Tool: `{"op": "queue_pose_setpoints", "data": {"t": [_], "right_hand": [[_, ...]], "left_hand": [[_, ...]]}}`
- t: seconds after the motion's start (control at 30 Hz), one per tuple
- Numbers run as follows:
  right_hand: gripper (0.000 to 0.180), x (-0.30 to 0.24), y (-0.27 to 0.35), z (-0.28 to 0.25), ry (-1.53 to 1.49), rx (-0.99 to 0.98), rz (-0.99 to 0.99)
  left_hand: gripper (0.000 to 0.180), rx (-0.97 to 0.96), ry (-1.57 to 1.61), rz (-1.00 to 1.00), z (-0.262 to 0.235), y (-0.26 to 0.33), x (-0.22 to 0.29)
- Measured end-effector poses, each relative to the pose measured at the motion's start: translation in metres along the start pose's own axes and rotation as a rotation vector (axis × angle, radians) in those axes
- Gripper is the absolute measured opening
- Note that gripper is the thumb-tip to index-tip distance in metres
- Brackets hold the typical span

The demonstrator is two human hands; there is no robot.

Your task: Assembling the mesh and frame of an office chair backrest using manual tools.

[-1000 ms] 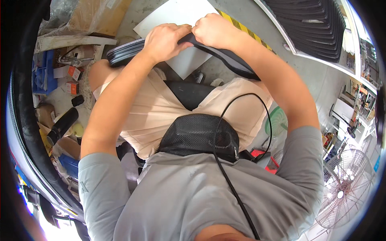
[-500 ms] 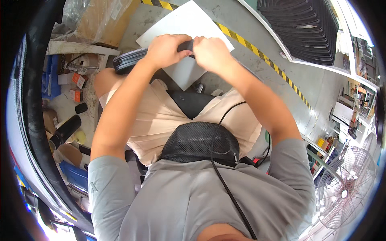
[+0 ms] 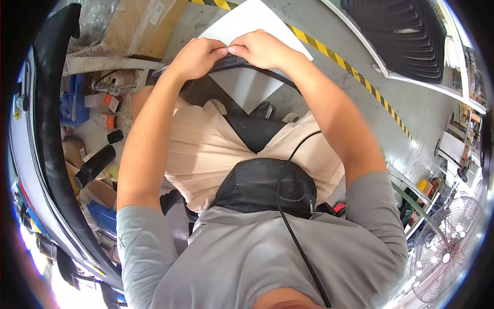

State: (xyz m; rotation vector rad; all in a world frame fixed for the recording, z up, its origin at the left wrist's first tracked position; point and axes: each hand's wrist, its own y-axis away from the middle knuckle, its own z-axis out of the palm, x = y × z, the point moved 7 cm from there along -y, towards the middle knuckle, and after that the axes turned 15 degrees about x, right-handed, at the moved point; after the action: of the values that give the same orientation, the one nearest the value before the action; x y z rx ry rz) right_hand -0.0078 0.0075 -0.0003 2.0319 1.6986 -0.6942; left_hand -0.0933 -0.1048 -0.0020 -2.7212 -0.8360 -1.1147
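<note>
My left hand (image 3: pixel 198 59) and my right hand (image 3: pixel 264 49) meet above my knees, thumbs and fingertips pinched close together. Between and below them runs a long black curved strip (image 3: pixel 278 77), whose exact kind I cannot tell. Both hands are closed at its upper edge, and the fingers hide much of that edge. Its left end lies partly behind my left wrist. Beyond the hands is a white board (image 3: pixel 252 20) with a pointed lower corner.
At upper right, a white rack (image 3: pixel 381 64) holds a stack of black curved panels (image 3: pixel 396 41). Left stands a cluttered bench with a black bottle (image 3: pixel 95 166) and small orange boxes (image 3: pixel 109 121). A large wire fan (image 3: pixel 445 257) is at lower right. A black cable (image 3: pixel 293 232) crosses my front.
Both hands have shifted left in the picture, and their fingertips have come together. The black strip has turned, so more of it shows below my right hand.
</note>
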Motion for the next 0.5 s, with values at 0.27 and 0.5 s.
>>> {"op": "queue_pose_setpoints", "data": {"t": [0.27, 0.5], "right_hand": [[0.028, 0.007, 0.012, 0.007, 0.094, 0.203, 0.213], [0.023, 0.002, 0.025, 0.011, 0.096, 0.386, -0.146]], "left_hand": [[0.027, 0.024, 0.190, -0.177, 0.013, -0.012, -0.028], [0.021, 0.207, 0.013, 0.053, 0.008, 0.007, 0.002]]}}
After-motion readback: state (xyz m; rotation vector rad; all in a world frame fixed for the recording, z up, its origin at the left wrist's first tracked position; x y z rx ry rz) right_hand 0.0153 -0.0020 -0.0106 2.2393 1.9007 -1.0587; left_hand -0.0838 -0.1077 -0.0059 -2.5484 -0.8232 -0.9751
